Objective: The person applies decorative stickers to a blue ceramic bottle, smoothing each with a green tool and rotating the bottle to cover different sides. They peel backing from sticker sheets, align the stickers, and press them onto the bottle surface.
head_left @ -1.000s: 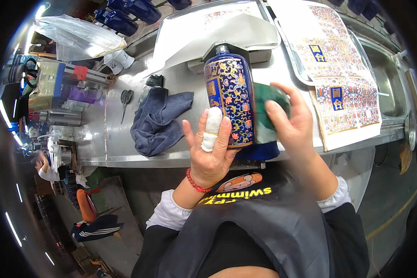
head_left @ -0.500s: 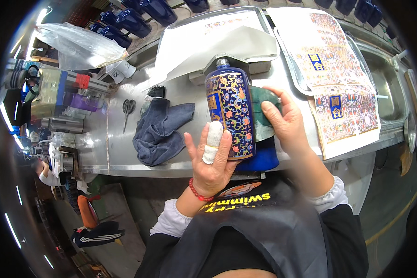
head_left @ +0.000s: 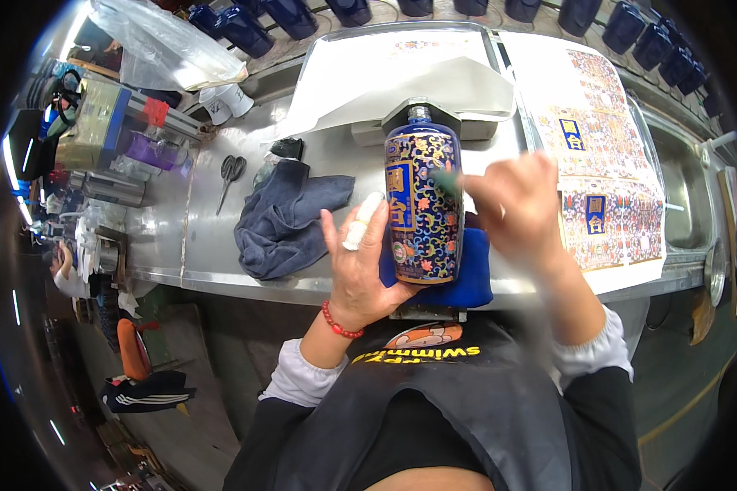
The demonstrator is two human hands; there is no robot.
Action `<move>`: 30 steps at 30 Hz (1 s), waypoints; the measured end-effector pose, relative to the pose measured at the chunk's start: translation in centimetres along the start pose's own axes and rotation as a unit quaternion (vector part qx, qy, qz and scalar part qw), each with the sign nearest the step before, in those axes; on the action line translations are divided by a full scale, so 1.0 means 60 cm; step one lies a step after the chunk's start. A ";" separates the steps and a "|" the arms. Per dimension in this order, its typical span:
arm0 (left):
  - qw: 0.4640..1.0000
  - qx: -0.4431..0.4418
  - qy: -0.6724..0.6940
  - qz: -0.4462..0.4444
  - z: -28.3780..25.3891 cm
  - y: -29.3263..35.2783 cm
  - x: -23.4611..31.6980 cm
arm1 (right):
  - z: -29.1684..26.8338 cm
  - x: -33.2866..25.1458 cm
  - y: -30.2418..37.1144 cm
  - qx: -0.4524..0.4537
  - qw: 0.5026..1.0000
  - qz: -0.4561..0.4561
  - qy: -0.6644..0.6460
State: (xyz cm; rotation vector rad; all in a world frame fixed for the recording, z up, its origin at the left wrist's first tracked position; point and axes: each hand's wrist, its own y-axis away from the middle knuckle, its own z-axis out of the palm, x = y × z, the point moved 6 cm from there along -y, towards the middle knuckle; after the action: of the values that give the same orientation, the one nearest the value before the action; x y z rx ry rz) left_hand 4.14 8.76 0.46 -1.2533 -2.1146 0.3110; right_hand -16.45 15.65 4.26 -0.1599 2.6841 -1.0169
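Observation:
A dark blue bottle (head_left: 422, 204) with a flower-patterned, gold-edged wrap leans back on a stand (head_left: 448, 129), its neck pointing away from me. Under its lower end lies a blue cloth (head_left: 477, 274). My left hand (head_left: 354, 274) steadies the bottle at its lower left, thumb by the base; one finger wears a white wrapping. Smeared by motion, my right hand (head_left: 516, 200) pinches a flat dark green piece (head_left: 445, 182), perhaps a scraper, against the bottle's right side. Most of that piece is blurred or hidden by my fingers.
Left of the bottle lie a grey-blue cloth (head_left: 282, 221) and scissors (head_left: 231, 176). Printed patterned sheets (head_left: 614, 221) rest at the right, beside a sink (head_left: 684, 155). A tray (head_left: 319, 61) with white paper sits behind; several blue bottles (head_left: 577, 12) line the back.
My right hand has brought the green piece from beside the bottle onto its right face. The bottle has turned slightly, showing more of its front panel. The view has shifted a little.

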 end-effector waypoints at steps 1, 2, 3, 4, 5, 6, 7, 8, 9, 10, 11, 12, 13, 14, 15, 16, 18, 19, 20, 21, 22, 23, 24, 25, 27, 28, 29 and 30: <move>1.000 0.005 -0.027 0.012 -0.008 -0.003 0.004 | -0.021 -0.041 0.000 -0.015 0.995 -0.092 -0.041; 0.998 0.012 -0.054 0.021 -0.015 -0.006 0.009 | -0.034 -0.071 -0.005 -0.079 0.982 -0.152 -0.079; 0.996 0.008 -0.080 0.028 -0.019 -0.008 0.013 | -0.033 -0.065 -0.027 -0.165 0.968 -0.114 -0.148; 0.995 0.012 -0.091 0.035 -0.024 -0.008 0.019 | -0.035 -0.075 -0.040 -0.212 0.943 -0.126 -0.223; 0.994 0.016 -0.102 0.045 -0.026 -0.008 0.025 | -0.018 -0.057 -0.061 -0.229 0.921 -0.062 -0.308; 0.993 0.012 -0.112 0.042 -0.025 -0.008 0.027 | -0.010 -0.036 -0.082 -0.201 0.890 -0.008 -0.409; 0.991 0.012 -0.120 0.057 -0.022 -0.007 0.030 | -0.004 -0.003 -0.087 -0.139 0.894 0.161 -0.395; 0.995 0.027 -0.086 0.046 -0.021 -0.006 0.030 | -0.026 0.008 -0.101 0.037 0.971 0.095 -0.214; 0.998 0.028 -0.051 0.023 -0.017 -0.006 0.023 | -0.035 -0.021 -0.098 0.039 0.989 -0.037 -0.138; 0.999 0.027 -0.017 -0.003 -0.011 -0.007 0.014 | -0.042 -0.048 -0.087 0.051 0.985 -0.156 -0.060; 1.000 0.011 -0.010 -0.027 -0.005 -0.004 0.007 | -0.038 -0.071 -0.067 0.017 0.968 -0.205 -0.141; 0.999 0.013 -0.009 -0.030 -0.002 -0.003 0.002 | -0.033 -0.088 -0.059 -0.153 0.939 -0.183 -0.246; 0.999 -0.001 -0.011 -0.046 0.003 -0.002 -0.004 | -0.024 -0.081 -0.062 -0.213 0.914 -0.153 -0.310; 0.999 0.003 -0.013 -0.030 0.000 -0.001 -0.002 | -0.018 -0.065 -0.066 -0.212 0.889 -0.100 -0.393; 0.999 -0.013 -0.030 -0.034 0.000 -0.004 -0.005 | -0.003 -0.041 -0.074 -0.211 0.864 -0.018 -0.457; 0.998 -0.020 -0.047 -0.024 -0.005 -0.004 -0.003 | 0.022 0.005 -0.079 -0.204 0.829 0.233 -0.465; 0.997 -0.028 -0.073 -0.008 -0.016 -0.006 0.006 | -0.016 0.010 -0.107 0.048 0.984 0.051 -0.167; 0.996 -0.026 -0.081 0.000 -0.021 -0.007 0.010 | -0.022 -0.039 -0.103 -0.007 0.993 -0.119 -0.019; 0.996 -0.026 -0.082 -0.003 -0.023 -0.008 0.012 | -0.026 -0.070 -0.091 -0.022 0.980 -0.177 -0.089; 0.996 -0.024 -0.091 -0.003 -0.023 -0.008 0.015 | -0.022 -0.083 -0.087 -0.155 0.957 -0.160 -0.184; 0.996 -0.008 -0.084 0.004 -0.022 -0.008 0.018 | -0.014 -0.099 -0.078 -0.300 0.903 -0.146 -0.270; 0.997 -0.006 -0.075 -0.005 -0.018 -0.005 0.019 | -0.002 -0.074 -0.084 -0.326 0.868 -0.078 -0.367; 0.997 -0.012 -0.070 -0.020 -0.012 -0.004 0.014 | 0.011 -0.032 -0.089 -0.289 0.862 0.092 -0.406; 0.999 0.008 -0.032 -0.030 -0.009 -0.002 0.009 | 0.012 0.007 -0.106 -0.130 0.906 0.138 -0.378; 0.997 -0.030 0.011 -0.070 0.008 0.002 -0.006 | -0.014 0.015 -0.112 0.040 0.988 0.065 -0.134; 0.992 -0.059 0.044 -0.106 0.018 0.004 -0.017 | -0.017 -0.025 -0.105 0.019 0.992 -0.082 -0.093; 0.992 -0.067 0.046 -0.102 0.020 0.005 -0.019 | -0.016 -0.052 -0.087 -0.045 0.973 -0.124 -0.190; 0.995 -0.061 0.017 -0.076 0.019 0.003 -0.017 | -0.015 -0.076 -0.075 -0.127 0.937 -0.174 -0.276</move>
State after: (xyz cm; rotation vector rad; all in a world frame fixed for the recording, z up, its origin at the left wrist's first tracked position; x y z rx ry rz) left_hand 3.88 8.14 -0.90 -1.1488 -2.2129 0.0954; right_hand -12.30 13.78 8.84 -0.8616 2.2816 -0.5772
